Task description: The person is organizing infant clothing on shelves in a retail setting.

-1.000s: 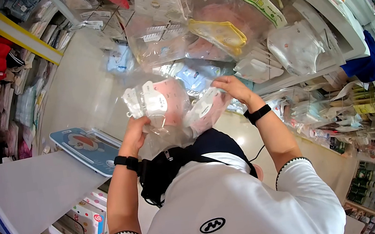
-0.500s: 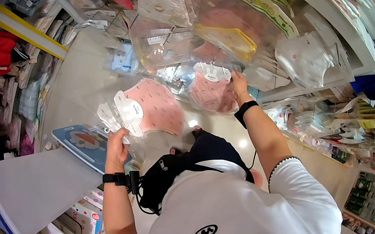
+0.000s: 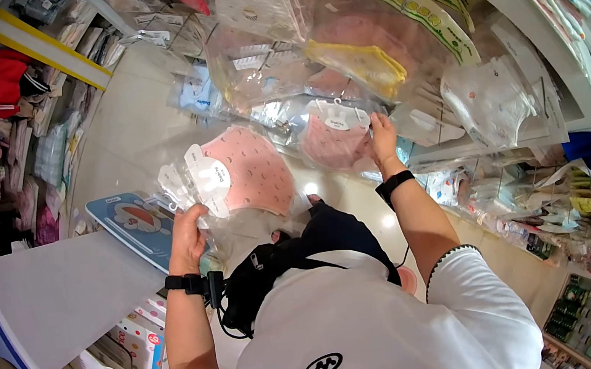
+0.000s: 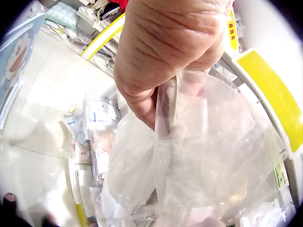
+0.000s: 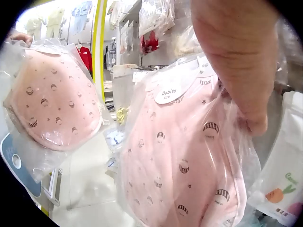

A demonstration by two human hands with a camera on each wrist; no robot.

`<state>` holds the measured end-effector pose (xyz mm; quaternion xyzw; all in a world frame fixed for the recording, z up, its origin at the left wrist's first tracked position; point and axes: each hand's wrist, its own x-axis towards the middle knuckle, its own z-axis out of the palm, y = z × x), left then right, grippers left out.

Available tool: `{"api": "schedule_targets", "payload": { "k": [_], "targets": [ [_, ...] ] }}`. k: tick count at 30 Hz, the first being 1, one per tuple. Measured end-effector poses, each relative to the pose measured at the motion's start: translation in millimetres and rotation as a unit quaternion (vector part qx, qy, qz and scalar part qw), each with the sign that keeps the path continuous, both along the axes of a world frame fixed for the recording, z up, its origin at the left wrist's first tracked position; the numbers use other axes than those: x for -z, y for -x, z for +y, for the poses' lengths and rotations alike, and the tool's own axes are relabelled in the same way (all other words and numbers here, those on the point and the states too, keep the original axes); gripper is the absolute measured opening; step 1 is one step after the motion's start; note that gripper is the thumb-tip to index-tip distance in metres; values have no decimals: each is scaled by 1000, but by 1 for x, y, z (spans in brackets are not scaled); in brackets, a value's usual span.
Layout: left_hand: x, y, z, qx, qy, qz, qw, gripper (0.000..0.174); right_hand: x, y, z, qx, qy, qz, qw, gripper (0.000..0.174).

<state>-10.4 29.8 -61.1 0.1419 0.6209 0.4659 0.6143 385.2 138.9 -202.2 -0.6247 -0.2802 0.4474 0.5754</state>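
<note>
My left hand (image 3: 188, 238) grips the edge of a clear bag holding a pink garment (image 3: 251, 172) with small dark moon prints and a white card hanger. Several more white hangers show behind that card. In the left wrist view, the fingers of the left hand (image 4: 170, 42) pinch the crinkled clear bag (image 4: 218, 142). Across from it, my right hand (image 3: 384, 139) holds a smaller-looking bagged garment (image 3: 324, 147) of the same pink print by its upper right side. Its white "Dobito" card (image 5: 168, 90) faces the right wrist camera. The two bags hang apart, in front of the body.
A rack of bagged clothes (image 3: 260, 8) stands ahead, with a yellow-trimmed bag (image 3: 361, 62) low on it. White shelves (image 3: 541, 29) curve along the right. At left are a grey-white counter (image 3: 66, 298) and a blue cartoon panel (image 3: 136, 225). Pale floor tiles (image 3: 124, 126) lie between the displays.
The hands have moved apart, the left one leftward with its bag. Both pink garments have turned so their printed fronts show more fully. In the last half second little has moved.
</note>
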Motion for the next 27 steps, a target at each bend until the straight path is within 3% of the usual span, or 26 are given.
{"api": "schedule_targets", "payload": {
  "k": [6,9,18,21,27],
  "targets": [
    [7,-3,7,13,-15,-11,1000,39,12,-6,6,21,-13,-58,998,22],
    [0,-9,8,16,-16,-5,1000,38,24,-7,13,37,-29,-12,999,22],
    [-11,-13,5,-13,1,-11,1000,42,20,-5,26,122,0,-53,991,22],
    [-6,-7,2,-1,-13,-10,1000,41,40,-6,45,183,-62,11,981,22],
    [-13,-5,1,-17,-17,12,1000,41,48,-26,84,221,-50,21,974,24]
  ]
}}
